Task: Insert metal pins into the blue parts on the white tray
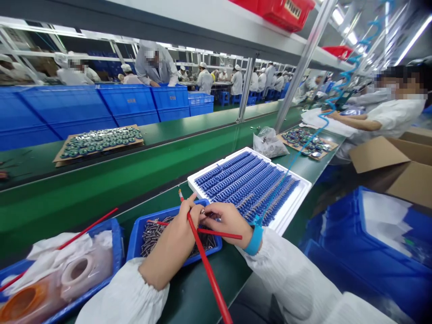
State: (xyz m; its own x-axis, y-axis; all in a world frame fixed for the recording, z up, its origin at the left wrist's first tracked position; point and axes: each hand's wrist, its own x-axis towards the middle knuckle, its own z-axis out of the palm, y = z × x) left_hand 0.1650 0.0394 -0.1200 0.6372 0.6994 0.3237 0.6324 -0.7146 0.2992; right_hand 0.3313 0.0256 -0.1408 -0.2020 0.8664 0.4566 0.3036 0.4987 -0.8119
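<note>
My left hand [178,238] is closed around a long red-handled brush [205,256], whose pale tip points up and away and whose handle slants toward me. My right hand [229,220], with a blue wrist strap [254,239], meets it fingertip to fingertip. Pinched there is a small shiny metal part [202,211], mostly hidden by fingers. Both hands are above a blue bin [134,245] of loose metal screw-like parts [151,236]. A second red stick [221,233] crosses the bin by my hands; whether either hand holds it, I cannot tell.
Beyond my right hand lies a white foam tray [305,185] with rows of blue pieces [236,175]. At left, a blue bin [119,245] holds tape rolls [79,267], white cloth and a red stick. A blue coiled cord [303,146] runs from the strap. A co-worker [388,112] sits right.
</note>
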